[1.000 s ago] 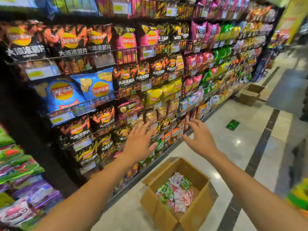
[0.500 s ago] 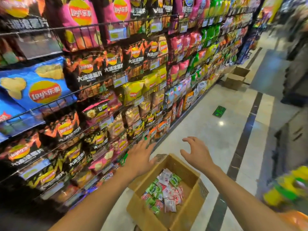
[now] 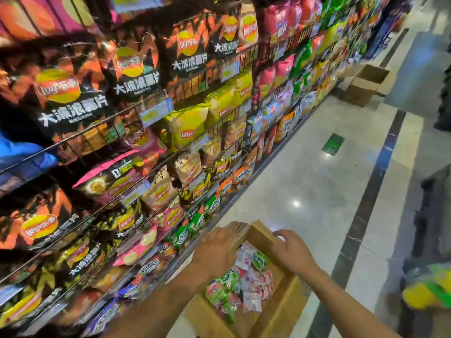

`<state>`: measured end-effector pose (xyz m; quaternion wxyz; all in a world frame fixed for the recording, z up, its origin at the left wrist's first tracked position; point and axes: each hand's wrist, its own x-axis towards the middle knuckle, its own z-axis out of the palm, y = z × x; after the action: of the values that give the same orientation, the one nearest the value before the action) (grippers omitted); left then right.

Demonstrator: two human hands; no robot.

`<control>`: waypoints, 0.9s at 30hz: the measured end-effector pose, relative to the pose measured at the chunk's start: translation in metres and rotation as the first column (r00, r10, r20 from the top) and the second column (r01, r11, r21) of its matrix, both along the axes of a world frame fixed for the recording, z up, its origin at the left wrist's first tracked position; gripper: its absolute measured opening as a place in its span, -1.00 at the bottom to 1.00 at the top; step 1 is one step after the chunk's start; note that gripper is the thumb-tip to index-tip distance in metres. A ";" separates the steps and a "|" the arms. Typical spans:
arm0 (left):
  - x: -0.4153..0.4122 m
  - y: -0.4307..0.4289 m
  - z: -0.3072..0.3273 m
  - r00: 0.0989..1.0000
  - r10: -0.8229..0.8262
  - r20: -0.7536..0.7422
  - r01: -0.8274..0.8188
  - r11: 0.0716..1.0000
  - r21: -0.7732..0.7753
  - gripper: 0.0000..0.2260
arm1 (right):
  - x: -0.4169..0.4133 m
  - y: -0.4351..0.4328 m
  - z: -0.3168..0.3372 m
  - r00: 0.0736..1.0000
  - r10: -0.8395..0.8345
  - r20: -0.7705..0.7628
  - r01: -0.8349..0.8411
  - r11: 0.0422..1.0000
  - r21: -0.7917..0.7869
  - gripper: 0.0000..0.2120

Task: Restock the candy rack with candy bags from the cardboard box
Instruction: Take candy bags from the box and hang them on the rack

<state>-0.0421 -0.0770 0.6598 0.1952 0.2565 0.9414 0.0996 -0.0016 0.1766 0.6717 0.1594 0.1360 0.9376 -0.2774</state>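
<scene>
Over the cardboard box (image 3: 286,311), left hand (image 3: 214,251) and right hand (image 3: 294,256) hover.

Bright, even overhead store light filled the aisle. A white glare spot shone on the glossy pale stone floor (image 3: 296,203) near centre. Motion blur smeared the black-and-orange foil crisp bags (image 3: 61,98) toward nine o'clock, and the wide lens bent the edges.

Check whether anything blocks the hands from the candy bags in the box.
Nothing visible does. The cardboard box is open at the top and the candy bags lie uncovered inside. The left hand and right hand are at its far rim, close to the bags.
</scene>
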 end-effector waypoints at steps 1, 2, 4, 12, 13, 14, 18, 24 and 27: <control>-0.002 0.003 -0.011 1.000 -0.014 0.009 0.014 1.000 -0.005 -0.41 | -0.005 0.003 -0.010 1.000 0.005 0.023 -0.004 1.000 -0.010 -0.56; -0.005 0.006 -0.019 1.000 -0.017 0.020 0.017 1.000 -0.010 -0.38 | -0.010 0.006 -0.021 0.999 0.011 0.036 -0.009 1.000 -0.028 -0.56; -0.011 0.014 -0.044 0.998 0.015 0.064 -0.013 1.000 -0.027 -0.35 | -0.018 0.014 -0.049 0.997 0.056 0.050 -0.054 0.997 -0.050 -0.63; -0.020 0.043 -0.172 0.968 0.085 0.238 -0.053 0.989 -0.140 -0.40 | -0.044 0.044 -0.157 0.983 0.072 0.166 -0.041 0.982 -0.185 -0.73; -0.020 0.046 -0.188 0.965 0.089 0.248 -0.056 0.989 -0.138 -0.41 | -0.045 0.050 -0.180 0.982 0.067 0.178 -0.032 0.981 -0.193 -0.74; -0.021 0.049 -0.204 0.960 0.101 0.263 -0.066 0.989 -0.136 -0.42 | -0.046 0.054 -0.200 0.977 0.076 0.201 -0.035 0.979 -0.199 -0.74; -0.013 0.057 -0.279 0.926 0.166 0.339 -0.103 0.975 -0.196 -0.41 | -0.035 0.075 -0.306 0.943 0.117 0.312 -0.035 0.967 -0.254 -0.69; 0.007 0.064 -0.396 0.885 0.220 0.410 -0.141 0.967 -0.213 -0.45 | -0.021 0.076 -0.426 0.864 0.135 0.485 -0.045 0.980 -0.194 -0.60; 0.019 0.064 -0.450 0.855 0.217 0.471 -0.122 0.967 -0.224 -0.45 | -0.010 0.069 -0.479 0.829 0.182 0.529 -0.080 0.974 -0.210 -0.57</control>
<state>-0.0236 -0.0131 0.2098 0.4416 0.1189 0.8848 0.0900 -0.0120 0.2460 0.1926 0.4494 0.1294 0.8320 -0.2986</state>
